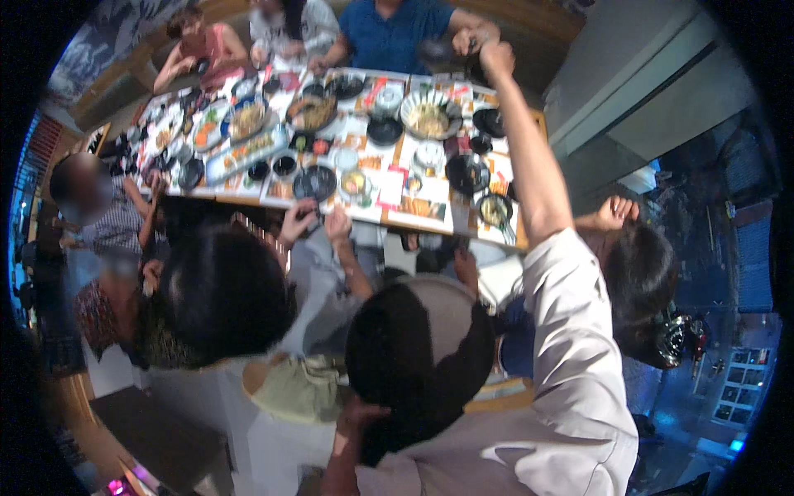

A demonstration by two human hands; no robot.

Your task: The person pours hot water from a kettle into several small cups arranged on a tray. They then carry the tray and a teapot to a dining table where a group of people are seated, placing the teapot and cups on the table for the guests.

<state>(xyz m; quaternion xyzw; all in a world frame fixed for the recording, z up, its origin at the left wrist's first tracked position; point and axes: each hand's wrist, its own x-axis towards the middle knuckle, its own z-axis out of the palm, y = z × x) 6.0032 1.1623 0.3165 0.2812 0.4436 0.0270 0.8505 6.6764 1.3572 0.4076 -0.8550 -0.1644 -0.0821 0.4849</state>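
Observation:
My left hand (363,414) grips the near left edge of a round dark serving tray (397,347), its thumb lying over the top. Light and deep shadow split the tray's surface, and I make out nothing on it. My right arm stretches over the table's right end. My right hand (498,61), fingers curled, is close to the hand (469,40) of a person in a blue shirt (397,37). Dark shapes show around these two hands, but blur hides what they are and who holds them. Below my forearm stands a black bowl (490,122).
Dishes crowd the long table (459,229): a striped bowl of food (430,116), black plates (314,183), a long platter (245,155). Seated people line both sides; dark-haired heads (223,297) (642,266) are near me. A pale wall (620,80) rises at the right.

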